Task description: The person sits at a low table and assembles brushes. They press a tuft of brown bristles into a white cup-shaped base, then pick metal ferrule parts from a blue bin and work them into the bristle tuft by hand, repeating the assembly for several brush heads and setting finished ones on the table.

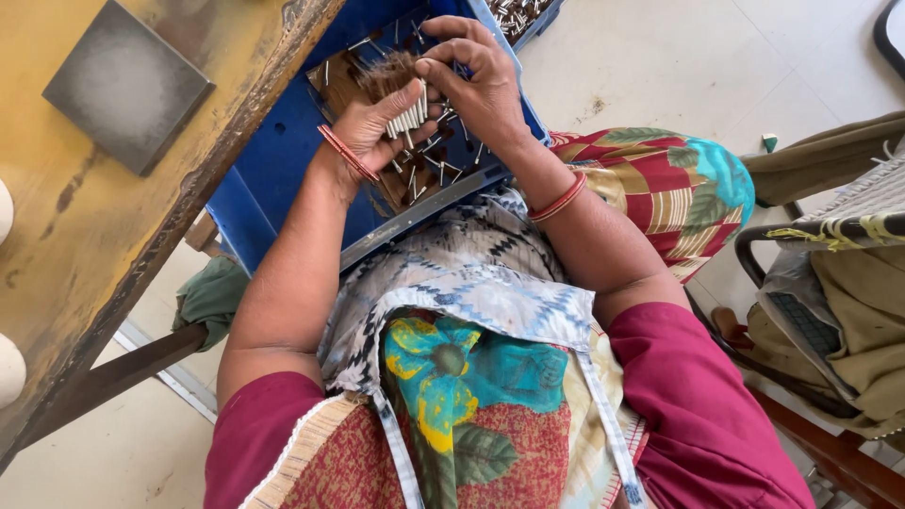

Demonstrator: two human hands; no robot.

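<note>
Left hand point(372, 127) palm up over blue crate point(273, 160) on lap, fingers curled round bundle of thin white sticks point(407, 118); sticks too many and too small to count. Right hand point(476, 80) above it, thumb and forefinger pinched together at bundle top. More loose sticks scattered on crate floor, uncounted. Two orange bangles: one per wrist. One grey square slab point(125, 85) lies on yellow tabletop point(113, 245), well apart from both hands.

Pale tiled floor point(660, 66), worn yellow table point(57, 236) at left, metal-framed chair point(754, 247) at right.
</note>
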